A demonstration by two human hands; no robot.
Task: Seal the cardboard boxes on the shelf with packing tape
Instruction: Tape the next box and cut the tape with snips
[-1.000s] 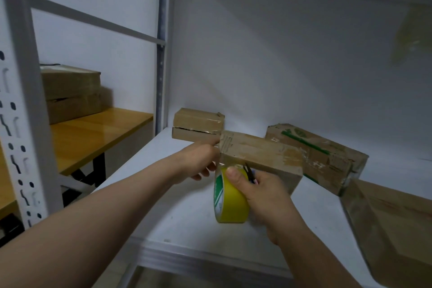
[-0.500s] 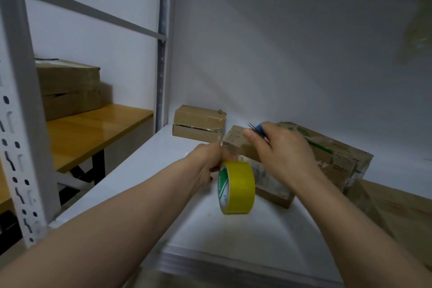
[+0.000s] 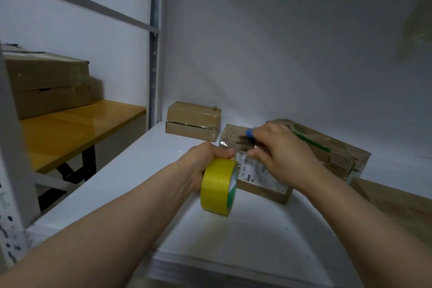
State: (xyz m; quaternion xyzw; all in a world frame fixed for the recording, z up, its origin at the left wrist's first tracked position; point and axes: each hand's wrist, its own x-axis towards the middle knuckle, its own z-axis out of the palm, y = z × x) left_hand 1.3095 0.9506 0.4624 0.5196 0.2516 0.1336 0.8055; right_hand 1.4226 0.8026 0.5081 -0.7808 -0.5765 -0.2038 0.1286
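Recording the setting first: a white shelf (image 3: 145, 170) with a white back panel (image 3: 280, 54) and a grey perforated upright (image 3: 154, 42) at its left rear corner. Left of the shelf stands a wooden counter (image 3: 70, 133) carrying stacked cardboard boxes (image 3: 46, 84) against the wall.

On the shelf:
- a small taped box (image 3: 192, 121) at the back left, close to the panel;
- a labelled box (image 3: 257, 184) in the middle, its white shipping label (image 3: 254, 173) facing up and toward the camera;
- a green-printed box (image 3: 327, 147) just behind and to the right of it, appearing to touch it;
- a further box (image 3: 397, 206) at the right edge, partly out of frame.

Left hand (image 3: 205, 159): grip clamped round the yellow tape roll (image 3: 217, 187), held on edge at the near left end of the labelled box. Right hand (image 3: 280, 154): over the top of the labelled box, grip closed on a blue-handled tool (image 3: 249, 133); motion blur hides what kind of tool it is.

Against one second ago: the roll was then in the right hand, low in front of the box; it is now in the left. The right hand has risen onto the box top. Against half a second ago: the roll has turned, its green-and-white side now facing right.
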